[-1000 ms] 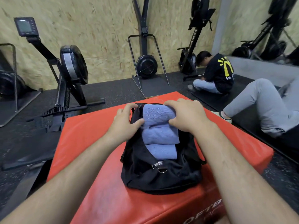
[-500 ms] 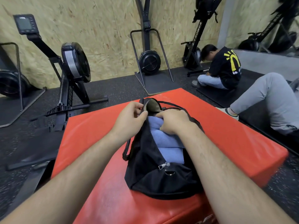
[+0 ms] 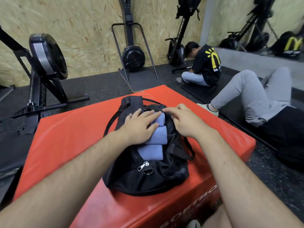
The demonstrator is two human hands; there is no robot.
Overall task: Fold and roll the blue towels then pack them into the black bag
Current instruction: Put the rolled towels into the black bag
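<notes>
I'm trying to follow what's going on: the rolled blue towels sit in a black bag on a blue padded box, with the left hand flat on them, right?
Not quite. The head view shows the padded box is red, not blue. The rolled blue towels do sit in the black bag, with the left hand flat on them.

A chipboard wall (image 3: 82,30) is rising beyond the left grip (image 3: 139,127); a rower (image 3: 47,53) is standing left of it on black floor (image 3: 98,86); a mirror (image 3: 230,17) is hanging to the right.
</notes>
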